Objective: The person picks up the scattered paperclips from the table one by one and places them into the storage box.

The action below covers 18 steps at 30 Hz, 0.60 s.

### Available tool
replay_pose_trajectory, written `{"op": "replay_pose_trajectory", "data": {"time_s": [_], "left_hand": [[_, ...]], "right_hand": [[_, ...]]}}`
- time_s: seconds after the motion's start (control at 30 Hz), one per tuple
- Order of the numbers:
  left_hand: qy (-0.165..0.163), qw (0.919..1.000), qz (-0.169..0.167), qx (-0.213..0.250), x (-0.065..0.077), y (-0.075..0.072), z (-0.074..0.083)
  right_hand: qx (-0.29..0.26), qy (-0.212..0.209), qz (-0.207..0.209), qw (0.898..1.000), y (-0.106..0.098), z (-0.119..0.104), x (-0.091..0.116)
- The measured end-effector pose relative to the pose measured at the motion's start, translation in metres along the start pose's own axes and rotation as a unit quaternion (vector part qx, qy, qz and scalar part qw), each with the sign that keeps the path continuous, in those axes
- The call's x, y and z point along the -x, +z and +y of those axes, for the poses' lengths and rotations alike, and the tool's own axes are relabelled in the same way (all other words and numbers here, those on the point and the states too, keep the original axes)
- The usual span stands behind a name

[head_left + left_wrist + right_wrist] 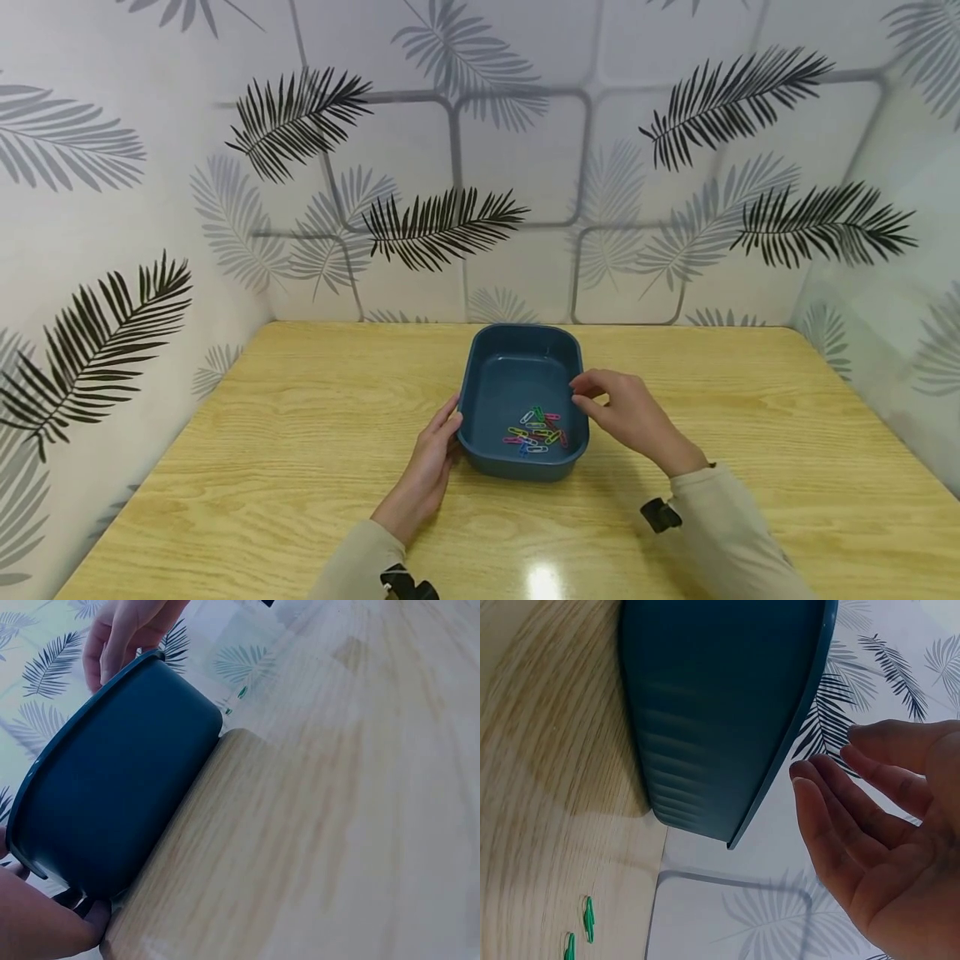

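A dark blue plastic box [517,468], rounded at the corners, stands on the wooden table. Several coloured paper clips [537,449] lie inside, gathered at its near end. My left hand [431,461] grips the box's left side, its thumb at the rim. In the left wrist view only part of this left hand [41,919] shows, against the box wall. At the right rim is my right hand [626,412], its fingers bent over the edge. The right wrist view shows this right hand [892,832] beside the rim with nothing between its fingers and thumb.
The light wooden table [315,433] meets leaf-patterned walls [525,275] at the back and sides. Small green pieces [589,919], resembling paper clips, appear near the table edge in the right wrist view. Dark wrist straps [660,515] sit by the beige sleeves.
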<state>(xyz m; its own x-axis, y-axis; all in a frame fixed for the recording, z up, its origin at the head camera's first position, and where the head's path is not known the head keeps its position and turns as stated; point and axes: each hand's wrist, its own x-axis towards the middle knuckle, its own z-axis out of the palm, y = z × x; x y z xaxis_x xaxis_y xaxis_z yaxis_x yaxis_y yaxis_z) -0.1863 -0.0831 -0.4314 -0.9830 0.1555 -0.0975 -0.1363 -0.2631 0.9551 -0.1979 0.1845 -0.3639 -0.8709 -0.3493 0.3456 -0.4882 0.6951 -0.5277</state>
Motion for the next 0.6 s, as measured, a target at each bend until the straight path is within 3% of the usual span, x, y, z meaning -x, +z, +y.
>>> {"op": "replay_pose_trajectory", "data": {"time_s": [0.33, 0.6], "left_hand": [[0.004, 1.0000, -0.005, -0.002, 0.000, 0.001, 0.001], [-0.001, 1.0000, 0.000, -0.002, 0.001, 0.001, 0.001]], "right_hand": [[0.002, -0.004, 0.010, 1.000, -0.009, 0.005, 0.000], [0.025, 0.021, 0.008, 0.999, -0.026, 0.026, 0.003]]}}
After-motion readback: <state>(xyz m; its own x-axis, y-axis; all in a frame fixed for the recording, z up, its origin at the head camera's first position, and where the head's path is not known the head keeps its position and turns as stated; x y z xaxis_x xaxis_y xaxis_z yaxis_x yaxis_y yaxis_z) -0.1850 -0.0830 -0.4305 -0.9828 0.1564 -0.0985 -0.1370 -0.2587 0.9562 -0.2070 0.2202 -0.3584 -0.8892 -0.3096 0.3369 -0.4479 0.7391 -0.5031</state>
